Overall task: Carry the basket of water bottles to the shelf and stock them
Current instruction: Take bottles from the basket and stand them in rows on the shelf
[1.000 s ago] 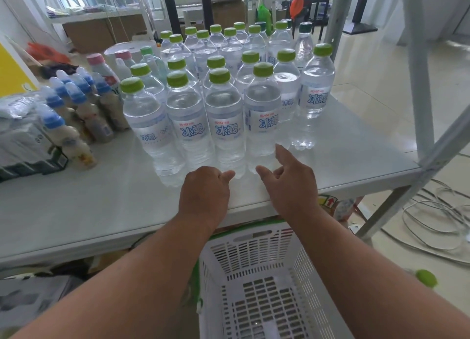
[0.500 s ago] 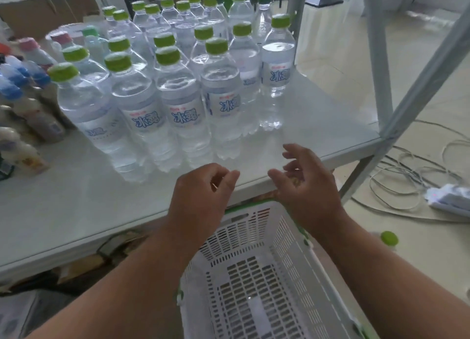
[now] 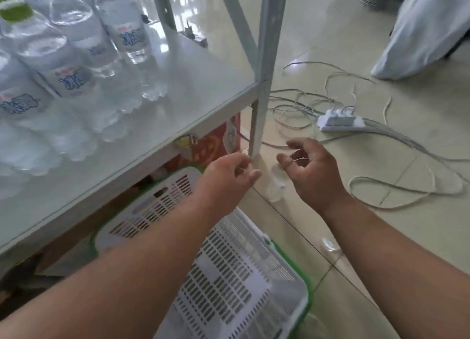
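Observation:
Several clear water bottles [image 3: 76, 66] with green caps and blue labels stand in rows on the white shelf [image 3: 193, 84]. Below the shelf's front edge a white slotted basket [image 3: 229, 275] with a green rim sits on the floor, and I see nothing in it. My left hand [image 3: 226, 178] hovers above the basket's far end, fingers loosely curled, holding nothing. My right hand [image 3: 310, 170] hangs over the floor, fingers apart and empty. One more bottle [image 3: 276, 186] lies on the floor tiles between my two hands, next to the shelf's leg.
The shelf's metal post [image 3: 264, 66] stands just beyond my hands. A white power strip [image 3: 339, 119] and tangled grey cables [image 3: 381, 160] lie on the floor to the right. A red carton [image 3: 213, 145] sits under the shelf. White cloth [image 3: 427, 28] hangs at the upper right.
My view has swung down and to the right. Both hands have left the shelf's front edge and dropped below it, toward the floor near the shelf leg.

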